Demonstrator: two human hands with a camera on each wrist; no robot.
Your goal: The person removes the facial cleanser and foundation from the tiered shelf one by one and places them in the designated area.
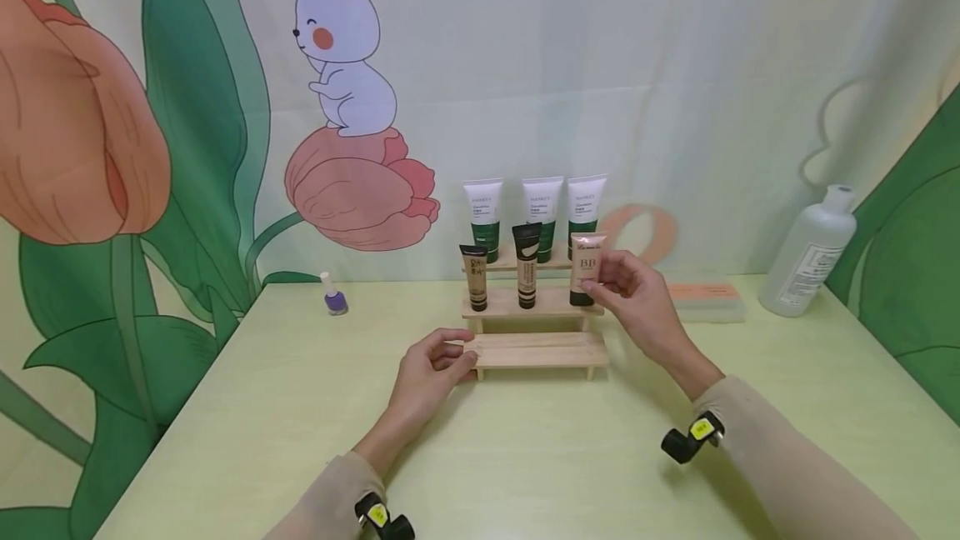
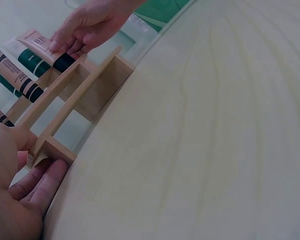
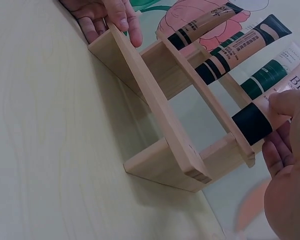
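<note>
The left hand (image 1: 423,369) curls round the left end of the three-tier wooden stand (image 1: 540,350), near the back edge of the counter (image 1: 562,457); the right hand (image 1: 641,300) pinches the BB cream tube (image 1: 587,261) at the middle tier's right end.

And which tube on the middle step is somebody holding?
The pink BB tube, at the right end: the right hand grips it. The other two tubes there stand untouched.

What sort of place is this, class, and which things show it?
Probably a tabletop staged as a small cosmetics display: a tiered rack holding tubes, with a printed backdrop behind.
</note>
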